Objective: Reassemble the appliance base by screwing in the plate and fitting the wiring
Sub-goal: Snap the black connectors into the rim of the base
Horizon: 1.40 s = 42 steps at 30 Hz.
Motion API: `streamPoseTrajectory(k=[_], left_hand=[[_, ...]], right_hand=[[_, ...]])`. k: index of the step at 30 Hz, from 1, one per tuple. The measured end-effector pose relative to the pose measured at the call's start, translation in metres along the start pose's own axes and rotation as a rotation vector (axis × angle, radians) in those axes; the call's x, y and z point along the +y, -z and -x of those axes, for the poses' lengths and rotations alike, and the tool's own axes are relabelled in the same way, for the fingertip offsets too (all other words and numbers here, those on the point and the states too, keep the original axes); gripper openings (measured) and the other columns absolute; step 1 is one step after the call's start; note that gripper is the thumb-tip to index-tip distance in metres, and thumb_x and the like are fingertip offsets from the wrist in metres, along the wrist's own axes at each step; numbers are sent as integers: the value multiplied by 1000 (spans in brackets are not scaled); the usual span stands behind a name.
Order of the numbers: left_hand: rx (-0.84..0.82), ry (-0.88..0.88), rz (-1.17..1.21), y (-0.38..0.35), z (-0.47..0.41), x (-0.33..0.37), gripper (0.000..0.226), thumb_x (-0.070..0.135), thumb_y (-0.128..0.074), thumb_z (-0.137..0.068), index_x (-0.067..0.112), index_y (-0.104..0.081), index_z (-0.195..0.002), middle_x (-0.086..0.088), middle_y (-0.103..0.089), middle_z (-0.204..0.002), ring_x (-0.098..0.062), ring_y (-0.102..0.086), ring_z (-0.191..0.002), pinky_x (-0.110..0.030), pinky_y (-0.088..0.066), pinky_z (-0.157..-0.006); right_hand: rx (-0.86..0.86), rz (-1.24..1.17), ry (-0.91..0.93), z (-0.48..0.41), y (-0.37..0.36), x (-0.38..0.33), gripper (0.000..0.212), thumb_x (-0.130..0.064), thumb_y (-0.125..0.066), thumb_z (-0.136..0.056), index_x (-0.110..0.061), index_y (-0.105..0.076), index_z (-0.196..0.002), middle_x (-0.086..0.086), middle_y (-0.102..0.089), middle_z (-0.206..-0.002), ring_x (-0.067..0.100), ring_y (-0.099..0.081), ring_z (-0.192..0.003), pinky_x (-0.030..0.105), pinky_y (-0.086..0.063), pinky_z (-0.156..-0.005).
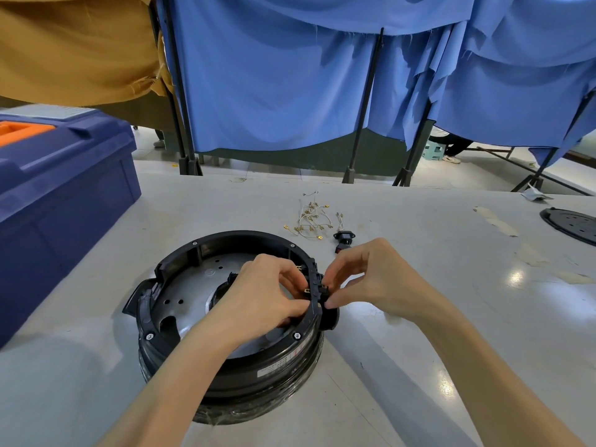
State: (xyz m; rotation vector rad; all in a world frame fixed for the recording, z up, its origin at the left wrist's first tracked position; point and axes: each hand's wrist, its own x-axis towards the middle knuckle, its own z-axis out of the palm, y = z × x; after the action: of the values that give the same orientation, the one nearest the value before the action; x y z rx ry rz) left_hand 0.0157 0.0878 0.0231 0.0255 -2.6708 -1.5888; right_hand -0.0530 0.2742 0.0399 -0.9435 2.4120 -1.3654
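Black plastic forms the round appliance base (225, 375), which sits on the grey table (419, 350) near the middle of its near edge, open side up. A silvery metal plate (190, 285) with small holes lies inside the ring, and screw heads show on the rim.

Both hands meet at the right side of the rim, on a small black fitting (317, 287) with brass tabs that is set in the ring wall. The left hand (267, 291) reaches over the inside of the base, fingers curled, with thumb and fingertips pinching the fitting from the inner side. The right hand (371, 279) comes from outside the ring, its thumb and forefinger closed on the outer face of the same fitting and the other fingers bent above it.

Toward the far edge lies a loose heap of pale wires (311, 217) with brass terminals. A black socket (344, 240) lies just beside them, nearer the base. A blue toolbox (64, 188) with an orange handle stands at the left edge, and a round black disc (574, 224) lies at the right edge. Blue curtains (274, 91) and a mustard cloth (74, 50) hang beyond the table.
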Motion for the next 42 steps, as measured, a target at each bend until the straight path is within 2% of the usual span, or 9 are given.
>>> streamPoseTrajectory(k=[5,13,17,23,27,30,34,36,42], left_hand=[[13,-15,-26,-1,-2,-1,17,9,-83,-70,13,-69,-78,-5,-68,-70,-8,-57,-45,-21,-47,-49],[65,-95,-154,-4,-3,-2,23,15,-83,-68,22,-63,-78,1,-65,-65,-5,-60,-48,-19,-49,-52],[69,-128,-233,-4,-2,-2,21,19,-79,-71,26,-61,-81,3,-67,-70,-9,-65,-58,-28,-56,-65],[67,-148,-253,-4,-1,0,20,26,-77,-71,27,-59,-81,8,-59,-52,-9,-65,-64,-34,-55,-74],[61,-133,-238,-4,-2,-2,21,29,-77,-70,30,-60,-81,6,-66,-70,-10,-65,-71,-36,-55,-76],[72,-117,-222,-5,-4,-6,24,22,-80,-71,32,-59,-78,7,-66,-78,-13,-65,-74,-38,-55,-76],[65,-115,-188,-6,-6,-8,24,13,-76,-74,30,-59,-78,5,-65,-77,-18,-61,-69,-40,-56,-69],[63,-118,-186,-6,-7,-10,24,10,-74,-74,28,-58,-77,3,-63,-76,-16,-57,-62,-37,-54,-62],[57,-142,-180,-6,-9,-12,22,10,-73,-76,26,-59,-78,3,-61,-72,-11,-54,-53,-27,-49,-52]], right_hand=[[96,3,-74,-6,-11,4,35,15,-83,-52,-14,-67,-66,-2,-68,-59,7,-64,-57,14,-48,-57],[106,-58,-107,-7,-14,12,34,16,-81,-53,-11,-70,-70,-1,-69,-60,9,-66,-59,15,-49,-60],[153,-19,-116,-10,-18,15,35,12,-83,-52,-15,-69,-67,2,-70,-63,8,-64,-58,18,-52,-61],[149,10,-112,-12,-20,18,35,10,-85,-52,-17,-68,-68,4,-71,-66,8,-64,-59,20,-53,-61],[86,-42,-114,-10,-14,17,32,10,-86,-54,-8,-70,-75,3,-71,-65,11,-67,-62,18,-51,-62],[-14,-56,-88,-10,3,11,26,8,-83,-65,-2,-72,-85,10,-74,-75,18,-70,-71,21,-55,-70],[323,14,-185,-14,33,25,12,3,-75,-80,-7,-75,-87,11,-75,-80,26,-72,-78,39,-59,-74],[404,178,-275,-18,37,39,12,-3,-69,-86,-11,-75,-93,4,-74,-90,22,-70,-90,35,-56,-74],[259,454,-283,-47,9,65,39,-10,-56,-97,-18,-58,-134,7,-51,-138,30,-45,-127,31,-33,-103]])
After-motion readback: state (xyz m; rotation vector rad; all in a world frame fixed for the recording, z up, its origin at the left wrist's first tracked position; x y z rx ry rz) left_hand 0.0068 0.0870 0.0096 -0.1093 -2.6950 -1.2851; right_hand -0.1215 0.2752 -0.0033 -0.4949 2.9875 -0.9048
